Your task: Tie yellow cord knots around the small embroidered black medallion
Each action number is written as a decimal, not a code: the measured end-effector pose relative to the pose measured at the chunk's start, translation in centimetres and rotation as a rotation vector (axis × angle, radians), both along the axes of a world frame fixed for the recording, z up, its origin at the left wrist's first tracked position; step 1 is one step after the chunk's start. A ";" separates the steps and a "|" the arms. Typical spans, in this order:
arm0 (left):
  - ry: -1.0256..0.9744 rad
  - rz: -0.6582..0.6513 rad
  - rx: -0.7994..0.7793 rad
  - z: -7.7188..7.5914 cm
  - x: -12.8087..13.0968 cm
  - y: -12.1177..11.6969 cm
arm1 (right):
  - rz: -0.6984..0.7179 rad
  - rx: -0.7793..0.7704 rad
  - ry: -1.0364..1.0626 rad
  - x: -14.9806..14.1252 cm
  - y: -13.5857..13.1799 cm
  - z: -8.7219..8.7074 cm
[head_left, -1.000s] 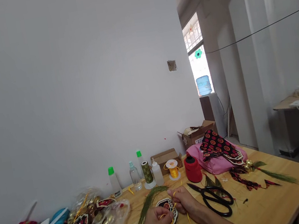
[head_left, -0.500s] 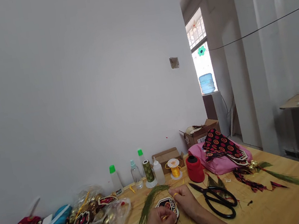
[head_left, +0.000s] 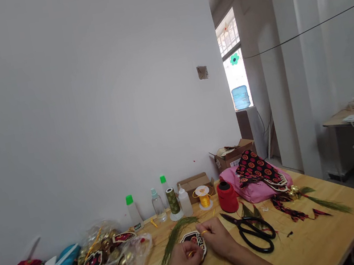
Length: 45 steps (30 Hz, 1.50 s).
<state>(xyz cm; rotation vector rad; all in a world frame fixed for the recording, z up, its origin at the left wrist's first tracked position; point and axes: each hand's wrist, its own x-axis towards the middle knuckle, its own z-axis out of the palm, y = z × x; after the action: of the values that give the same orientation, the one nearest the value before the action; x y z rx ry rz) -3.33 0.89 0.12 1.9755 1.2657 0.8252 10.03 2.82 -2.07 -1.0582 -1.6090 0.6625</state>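
Observation:
A dark embroidered patch [head_left: 191, 238] with a cream border lies on the table by my hands. My left hand [head_left: 181, 263] covers its lower part, the thumb and fingers pinched together, with a bit of yellow showing beneath. At the patch's right edge, my right hand [head_left: 219, 236] is closed in a pinch, a small yellow band visible at its fingers. Whatever either pinch holds is too small to make out. Behind the left hand a green tassel [head_left: 172, 239] curves across the wood. Black-handled scissors [head_left: 252, 230] rest to the right of my right hand.
Along the wall stand glue bottles [head_left: 185, 201], an olive thread spool [head_left: 173, 203], a yellow cord spool [head_left: 204, 198] and a red thread cone [head_left: 227, 197]. Patterned cloth [head_left: 258, 167] lies on a pink bundle [head_left: 236, 186]. A plastic bag [head_left: 133, 257] with gold bells sits left.
The whole view has shifted slightly, so things appear a little further left. Both hands keep nearly the same pose around the patch.

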 end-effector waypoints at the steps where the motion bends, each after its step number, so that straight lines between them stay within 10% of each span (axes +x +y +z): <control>1: -0.011 -0.003 -0.007 0.1 0.0 0.0 | -0.005 -0.002 0.009 -0.1 0.1 0.0; 45: -0.078 -0.018 -0.070 -0.3 -0.4 0.3 | -0.137 0.125 -0.192 0.3 -0.1 0.0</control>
<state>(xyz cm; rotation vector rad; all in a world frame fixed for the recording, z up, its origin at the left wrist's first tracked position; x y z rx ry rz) -3.76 1.22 -0.17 1.8792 1.2137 0.8301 10.34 2.71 -2.04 -1.1549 -1.6999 0.3727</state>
